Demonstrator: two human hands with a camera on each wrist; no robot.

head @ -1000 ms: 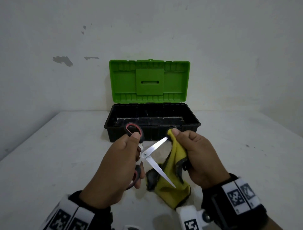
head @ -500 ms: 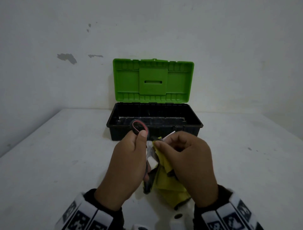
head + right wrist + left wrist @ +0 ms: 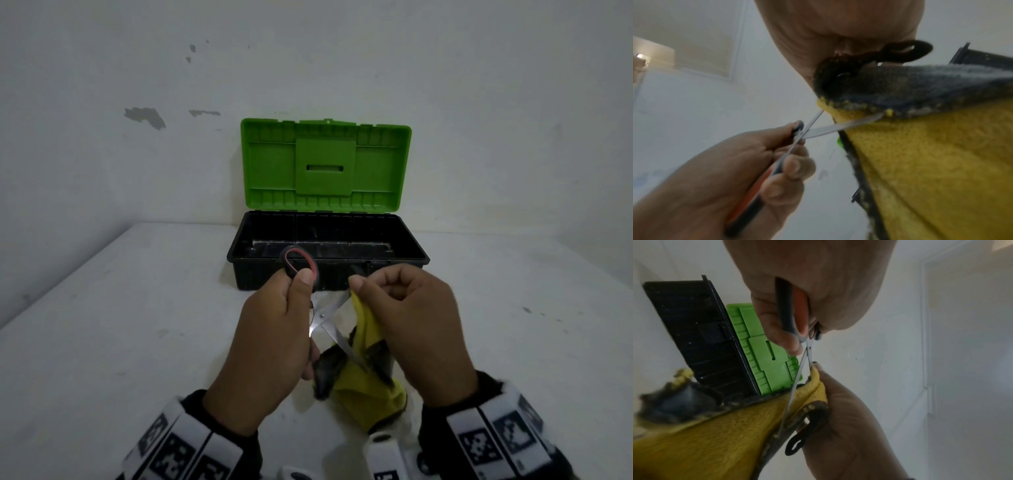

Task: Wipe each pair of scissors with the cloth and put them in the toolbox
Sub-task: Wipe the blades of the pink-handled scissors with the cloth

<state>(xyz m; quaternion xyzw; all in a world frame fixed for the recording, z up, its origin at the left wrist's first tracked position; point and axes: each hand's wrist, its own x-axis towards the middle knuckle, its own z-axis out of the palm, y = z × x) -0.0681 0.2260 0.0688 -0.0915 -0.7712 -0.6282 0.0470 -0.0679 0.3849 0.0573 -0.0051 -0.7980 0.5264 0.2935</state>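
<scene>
Scissors (image 3: 325, 317) mid-wipe, gripped open in left hand (image 3: 270, 339); right hand (image 3: 407, 325) pinching cloth (image 3: 366, 380) on blade; toolbox (image 3: 416, 253) apparently empty

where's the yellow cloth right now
In the head view the yellow cloth hangs low and centre from the right hand, pinched around one blade of the open scissors held by the left hand, just in front of the toolbox.

Head view down over table; wrist views close, sharing scissors (image 3: 797, 381).
</scene>
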